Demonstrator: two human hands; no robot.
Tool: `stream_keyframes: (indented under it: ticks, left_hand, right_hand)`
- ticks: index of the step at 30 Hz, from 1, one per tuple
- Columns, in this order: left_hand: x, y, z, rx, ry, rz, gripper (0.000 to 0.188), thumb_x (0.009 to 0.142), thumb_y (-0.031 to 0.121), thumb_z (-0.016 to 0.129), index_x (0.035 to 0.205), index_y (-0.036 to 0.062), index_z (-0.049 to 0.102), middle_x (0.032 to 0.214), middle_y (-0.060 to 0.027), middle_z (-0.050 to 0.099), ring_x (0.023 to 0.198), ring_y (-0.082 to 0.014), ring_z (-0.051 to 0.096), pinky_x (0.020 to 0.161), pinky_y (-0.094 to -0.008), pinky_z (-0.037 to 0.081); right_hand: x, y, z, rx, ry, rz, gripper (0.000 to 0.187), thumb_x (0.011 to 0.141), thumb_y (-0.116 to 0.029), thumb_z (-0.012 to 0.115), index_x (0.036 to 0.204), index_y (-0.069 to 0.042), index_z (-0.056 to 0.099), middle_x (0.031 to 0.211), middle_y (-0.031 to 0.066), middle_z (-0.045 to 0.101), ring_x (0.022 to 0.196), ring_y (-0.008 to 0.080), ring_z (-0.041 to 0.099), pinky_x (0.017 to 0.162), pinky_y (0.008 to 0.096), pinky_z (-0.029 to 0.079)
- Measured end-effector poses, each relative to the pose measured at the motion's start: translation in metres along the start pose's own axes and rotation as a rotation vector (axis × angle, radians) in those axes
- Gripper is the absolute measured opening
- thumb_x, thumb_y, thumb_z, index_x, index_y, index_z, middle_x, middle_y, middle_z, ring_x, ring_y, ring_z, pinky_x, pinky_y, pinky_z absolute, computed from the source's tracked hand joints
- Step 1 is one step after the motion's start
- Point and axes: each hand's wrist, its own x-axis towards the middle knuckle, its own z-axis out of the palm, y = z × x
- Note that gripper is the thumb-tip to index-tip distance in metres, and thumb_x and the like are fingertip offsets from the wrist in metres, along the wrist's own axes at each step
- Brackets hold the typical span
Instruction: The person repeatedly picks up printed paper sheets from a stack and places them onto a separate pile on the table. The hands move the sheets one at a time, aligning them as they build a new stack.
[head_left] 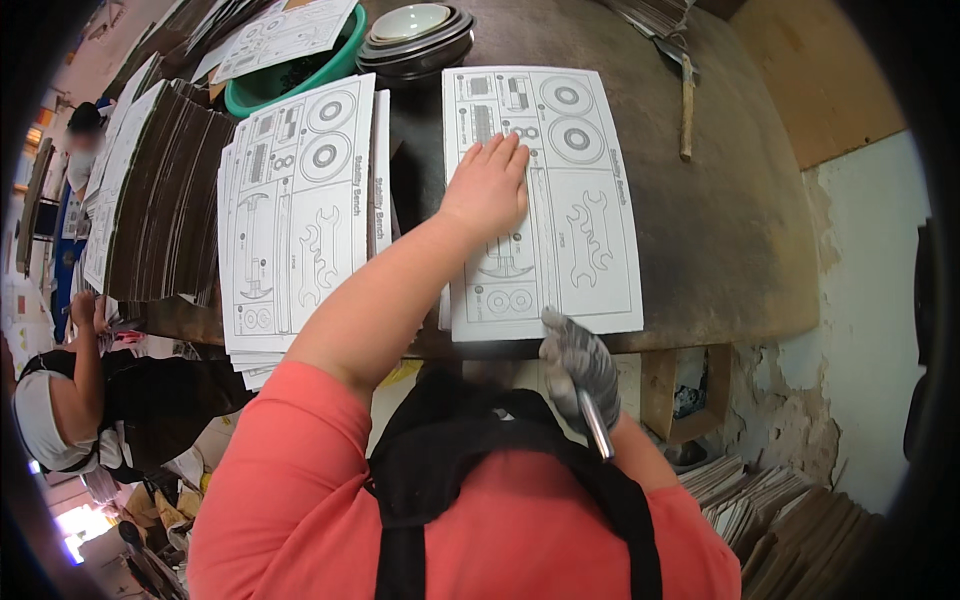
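1. At far left, beyond the bench's left end, a co-worker in a grey top stands side-on.
2. On the bench's left part, a tall stack of brown boards carries a printed top sheet.
3. Next comes a pile of printed sheets, overhanging the near edge; a green tub and nested bowls sit beyond, towards the far edge.
4. Mid-bench, a single printed board, showing line drawings of tools, lies flat, its near side along the bench's near edge.
5. The bare left hand lies palm down on that board, flat, fingers together, gripping nothing.
6. The gloved right hand, at the board's near edge, is closed around a silver metal tool; its working end is hidden.
7. Right of these, a wooden-handled hammer rests near the far right corner.
8. The step looks like steadying the board while the tool is brought to it; the next move probably calls for firm left-hand pressure and a controlled right hand.
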Motion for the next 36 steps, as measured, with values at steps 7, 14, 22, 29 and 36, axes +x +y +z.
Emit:
stream_keyframes:
  ticks: [7,14,22,29,36]
  left_hand:
    - [-0.011,0.006,-0.01,-0.11,0.081,0.085,0.04,0.08,0.021,0.052,0.114,0.0005,0.051,0.113,-0.0161,0.053,0.108,-0.0303,0.047,0.094,-0.0406,0.035]
    - [-0.103,0.096,-0.045,-0.009,-0.032,0.479,0.05,0.07,0.014,0.057,0.118,0.0021,0.049,0.082,-0.0067,0.051,0.084,-0.0224,0.052,0.098,-0.0449,0.032]
    - [-0.089,0.074,-0.164,0.002,0.104,0.217,0.045,0.072,0.005,0.052,0.117,0.0066,0.052,0.08,-0.009,0.049,0.077,-0.0265,0.051,0.092,-0.0392,0.039]
    - [-0.205,-0.043,-0.176,0.194,0.096,-0.116,0.045,0.071,-0.005,0.051,0.114,0.0051,0.054,0.123,-0.017,0.048,0.11,-0.0362,0.048,0.092,-0.0397,0.04]
    - [-0.165,-0.047,-0.169,-0.101,-0.173,-0.134,0.042,0.071,-0.004,0.052,0.112,0.0018,0.052,0.12,-0.0151,0.05,0.113,-0.0314,0.046,0.093,-0.0392,0.04]
  right_hand:
    - [0.002,0.012,-0.017,0.45,0.19,-0.06,0.024,0.085,-0.03,0.054,0.081,-0.007,0.047,0.074,0.0027,0.049,0.068,0.0149,0.05,0.072,0.0317,0.043]
    - [0.002,0.002,-0.073,0.484,0.567,0.102,0.038,0.085,-0.029,0.051,0.055,-0.013,0.033,0.049,-0.002,0.029,0.057,0.0145,0.036,0.099,0.0436,0.03]
    - [0.02,0.006,-0.109,0.525,0.496,-0.078,0.039,0.083,-0.028,0.053,0.053,-0.015,0.031,0.049,-0.0021,0.029,0.056,0.0146,0.035,0.1,0.0458,0.029]
    - [0.053,0.021,-0.081,0.686,0.421,-0.038,0.04,0.08,-0.029,0.057,0.052,-0.014,0.033,0.048,-0.0019,0.032,0.061,0.0148,0.042,0.101,0.0455,0.028]
    - [0.115,0.062,-0.029,0.798,0.377,0.049,0.035,0.078,-0.028,0.058,0.056,-0.013,0.035,0.056,-0.0016,0.037,0.067,0.0154,0.046,0.104,0.0435,0.027]
